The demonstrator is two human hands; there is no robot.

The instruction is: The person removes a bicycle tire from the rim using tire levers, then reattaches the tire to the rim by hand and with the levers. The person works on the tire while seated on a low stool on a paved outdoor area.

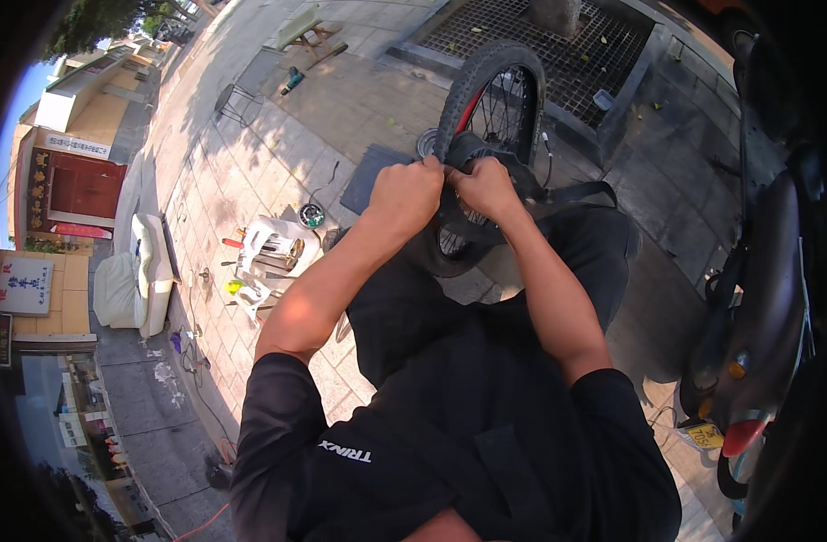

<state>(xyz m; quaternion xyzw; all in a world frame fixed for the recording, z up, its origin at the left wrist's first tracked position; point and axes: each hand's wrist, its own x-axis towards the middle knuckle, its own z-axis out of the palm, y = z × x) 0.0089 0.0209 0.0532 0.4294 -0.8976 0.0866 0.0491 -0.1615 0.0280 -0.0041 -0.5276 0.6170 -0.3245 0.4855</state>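
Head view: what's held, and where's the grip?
The left hand and right hand grip the bicycle tire, about midway along its picture-left side; exactly which edge they pinch is hidden.

Tyre [461,98] black, rim [468,113] red; shirt [431,393] black; sofa [149,280] white; grate [603,52] dark, grid-patterned; tail light [746,437] red.

The person wears a loose black T-shirt [422,397] that fills the lower middle of the frame. White block lettering [345,451] sits on its front, toward the lower left. The left sleeve [278,411] and right sleeve [626,406] are black, wide and short, ending near the elbows; the left hand [410,192] and right hand [488,188] are bare. Dark, near-black trousers [594,257] cover the legs at mid-frame. A collar opening [439,527] shows at the bottom edge.
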